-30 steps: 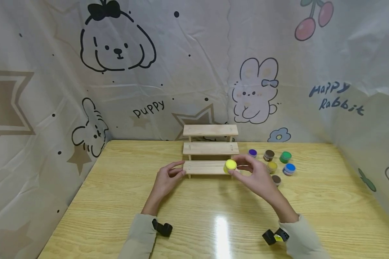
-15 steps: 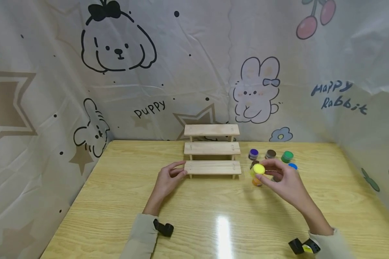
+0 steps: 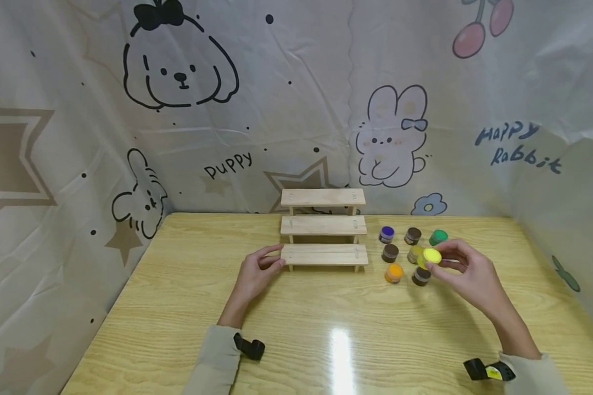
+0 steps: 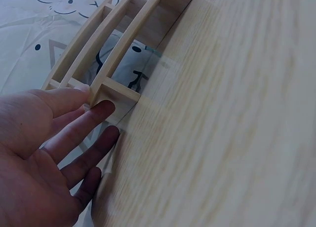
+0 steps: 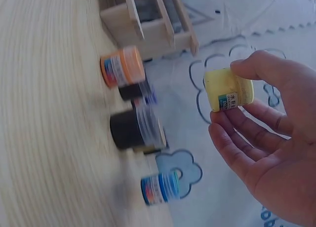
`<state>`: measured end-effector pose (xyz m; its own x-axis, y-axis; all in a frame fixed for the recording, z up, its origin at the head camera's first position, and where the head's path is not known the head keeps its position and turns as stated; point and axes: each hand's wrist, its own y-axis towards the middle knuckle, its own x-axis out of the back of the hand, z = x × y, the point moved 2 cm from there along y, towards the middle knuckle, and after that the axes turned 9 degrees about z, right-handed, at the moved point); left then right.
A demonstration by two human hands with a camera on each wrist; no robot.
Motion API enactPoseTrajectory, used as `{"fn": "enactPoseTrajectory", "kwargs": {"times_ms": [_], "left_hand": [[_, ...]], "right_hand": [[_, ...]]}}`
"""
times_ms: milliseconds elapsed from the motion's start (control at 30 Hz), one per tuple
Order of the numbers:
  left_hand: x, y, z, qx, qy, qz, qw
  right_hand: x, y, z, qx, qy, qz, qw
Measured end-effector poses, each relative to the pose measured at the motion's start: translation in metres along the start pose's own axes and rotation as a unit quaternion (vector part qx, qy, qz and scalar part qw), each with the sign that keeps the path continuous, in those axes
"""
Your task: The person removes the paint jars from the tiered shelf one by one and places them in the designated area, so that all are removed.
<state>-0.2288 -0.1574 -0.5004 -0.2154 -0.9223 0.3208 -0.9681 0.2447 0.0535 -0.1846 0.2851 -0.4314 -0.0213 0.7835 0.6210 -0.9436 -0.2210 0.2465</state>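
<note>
My right hand [image 3: 474,274] pinches a small paint jar with a bright yellow lid [image 3: 432,257] between thumb and fingers. It is raised above the group of jars; the right wrist view shows its yellow body [image 5: 222,89] and label. My left hand [image 3: 257,274] holds the left end of the lowest step of a three-step wooden stand [image 3: 326,254], thumb at the front corner and forefinger at the back. In the left wrist view, the fingers [image 4: 94,118] lie against the end of the stand [image 4: 116,94]. All three steps are bare.
Right of the stand, several paint jars stand on the table [image 3: 188,307]: purple [image 3: 387,234], dark brown [image 3: 390,253], orange [image 3: 393,272], green [image 3: 438,236], and others. A blue jar [image 5: 159,188] shows in the right wrist view. A printed cloth [image 3: 296,109] hangs behind.
My right hand has carried the yellow jar rightward, from over the lowest step to over the other jars. The orange jar has come into sight. My left hand stays on the stand.
</note>
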Motion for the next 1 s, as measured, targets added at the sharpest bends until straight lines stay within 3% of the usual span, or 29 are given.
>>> {"fn": "enactPoseTrajectory", "kwargs": {"times_ms": [167, 400, 700, 1000], "left_hand": [[0.000, -0.001, -0.001, 0.001, -0.003, 0.000, 1.0000], [0.001, 0.000, -0.003, -0.009, 0.003, -0.002, 1.0000], [0.001, 0.001, -0.002, -0.004, 0.004, 0.001, 1.0000], [0.000, 0.000, 0.000, -0.007, 0.002, -0.002, 1.0000]], "right_hand": [[0.009, 0.000, -0.013, -0.008, -0.011, 0.006, 0.9999], [0.020, -0.006, -0.031, -0.048, -0.024, 0.026, 0.9982], [0.020, -0.012, -0.057, -0.097, -0.021, 0.055, 0.9935], [0.020, -0.018, -0.077, -0.112, -0.027, 0.068, 0.9910]]}}
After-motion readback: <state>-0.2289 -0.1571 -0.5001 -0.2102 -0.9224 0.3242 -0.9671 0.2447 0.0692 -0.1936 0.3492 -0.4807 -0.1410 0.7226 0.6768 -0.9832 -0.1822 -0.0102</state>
